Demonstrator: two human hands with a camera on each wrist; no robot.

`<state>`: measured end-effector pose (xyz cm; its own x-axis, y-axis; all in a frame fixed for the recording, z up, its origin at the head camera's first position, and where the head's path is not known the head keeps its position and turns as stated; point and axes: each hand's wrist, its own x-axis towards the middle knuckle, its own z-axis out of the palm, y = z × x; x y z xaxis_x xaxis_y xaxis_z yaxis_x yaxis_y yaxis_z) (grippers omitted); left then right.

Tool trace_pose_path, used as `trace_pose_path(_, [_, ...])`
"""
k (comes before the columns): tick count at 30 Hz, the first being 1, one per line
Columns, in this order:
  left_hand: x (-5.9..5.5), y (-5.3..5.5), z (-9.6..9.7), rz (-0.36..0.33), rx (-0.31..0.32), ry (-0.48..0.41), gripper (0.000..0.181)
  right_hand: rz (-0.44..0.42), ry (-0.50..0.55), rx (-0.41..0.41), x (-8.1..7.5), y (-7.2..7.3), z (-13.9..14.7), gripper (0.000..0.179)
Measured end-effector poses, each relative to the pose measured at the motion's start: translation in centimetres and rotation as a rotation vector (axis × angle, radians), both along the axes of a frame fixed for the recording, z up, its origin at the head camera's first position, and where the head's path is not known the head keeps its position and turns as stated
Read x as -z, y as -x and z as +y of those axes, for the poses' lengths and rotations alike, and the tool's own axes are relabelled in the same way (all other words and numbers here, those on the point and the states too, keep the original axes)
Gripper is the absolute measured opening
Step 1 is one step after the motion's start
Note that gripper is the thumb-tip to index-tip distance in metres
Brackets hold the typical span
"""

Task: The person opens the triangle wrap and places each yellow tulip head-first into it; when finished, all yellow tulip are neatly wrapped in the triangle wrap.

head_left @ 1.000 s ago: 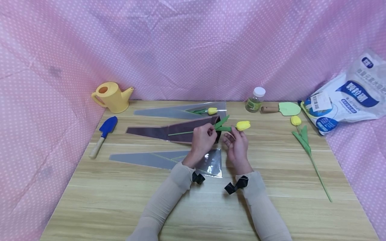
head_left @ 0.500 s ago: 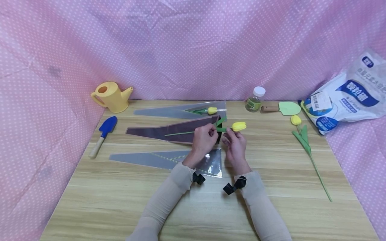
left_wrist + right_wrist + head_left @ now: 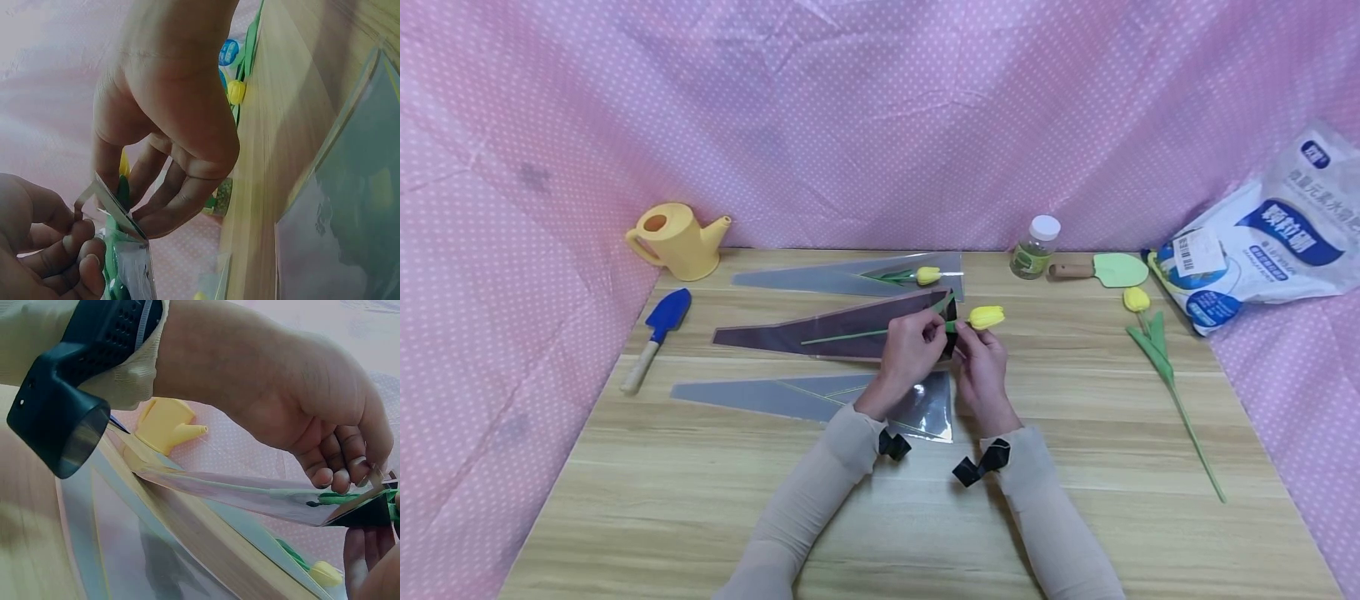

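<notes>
In the head view, grips a dark wrap [image 3: 767, 332] at its mouth with the curled fingers of the left hand [image 3: 912, 352], and pinches a yellow tulip [image 3: 986, 317] just below the bloom with the right hand [image 3: 982, 367]. Has that tulip lying along the wrap, with its bloom beyond the mouth toward three o'clock and its stem toward nine. On the bench [image 3: 910, 533], shows a clear wrap [image 3: 805, 279] with a second tulip [image 3: 928, 276] at twelve o'clock from the dark one, and another clear wrap [image 3: 752, 396] at six, crossed by the left wrist. Around the hands, shows a blue trowel [image 3: 668, 315] at nine o'clock, a yellow watering can [image 3: 681, 242] at ten, a lidded jar [image 3: 1033, 250] between one and two, a green trowel [image 3: 1120, 271] and a white bag [image 3: 1270, 242] at two, and a loose tulip [image 3: 1159, 362] at three. In the left wrist view, shows the left hand at eight o'clock, pinching the mouth edge, and the right hand at twelve, with fingers bent around the tulip. In the right wrist view, shows the left hand toward two o'clock, pinching a corner of the mouth, and part of the right hand at four.
</notes>
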<state>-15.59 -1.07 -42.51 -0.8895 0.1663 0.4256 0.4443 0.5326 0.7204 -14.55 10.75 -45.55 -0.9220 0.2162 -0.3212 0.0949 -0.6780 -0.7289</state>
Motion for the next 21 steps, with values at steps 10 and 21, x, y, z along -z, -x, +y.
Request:
trace_pose_path(10, [0.2,1.0,-1.2,0.014,0.033,-0.033,0.012,-0.015,-0.013,0.071,0.5,0.4,0.2,0.011])
trace_pose_path(21, [0.4,3.2,-5.7,-0.194,0.132,0.402,0.101,-0.054,0.016,0.069,0.3,0.6,1.1,0.012])
